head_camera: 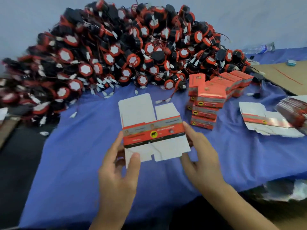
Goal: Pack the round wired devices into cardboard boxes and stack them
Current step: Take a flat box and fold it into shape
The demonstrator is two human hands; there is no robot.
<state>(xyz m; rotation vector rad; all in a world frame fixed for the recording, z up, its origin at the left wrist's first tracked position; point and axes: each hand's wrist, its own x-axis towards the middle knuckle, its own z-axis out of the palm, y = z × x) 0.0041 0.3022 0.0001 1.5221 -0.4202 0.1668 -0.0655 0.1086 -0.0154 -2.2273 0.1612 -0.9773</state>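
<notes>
Left hand [118, 165] and right hand [200, 156] pinch the ends of the flat red-and-white cardboard carton [153, 135]. Advise squaring it open before folding flaps.

The print on the flat carton [153, 132] is too blurred to read.

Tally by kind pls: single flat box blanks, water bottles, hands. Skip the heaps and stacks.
Flat orange-and-white cardboard box blanks: 2, one held, one lying at right
Clear plastic water bottle: 1
Bare hands: 2, left hand, right hand
Total: 5
</notes>
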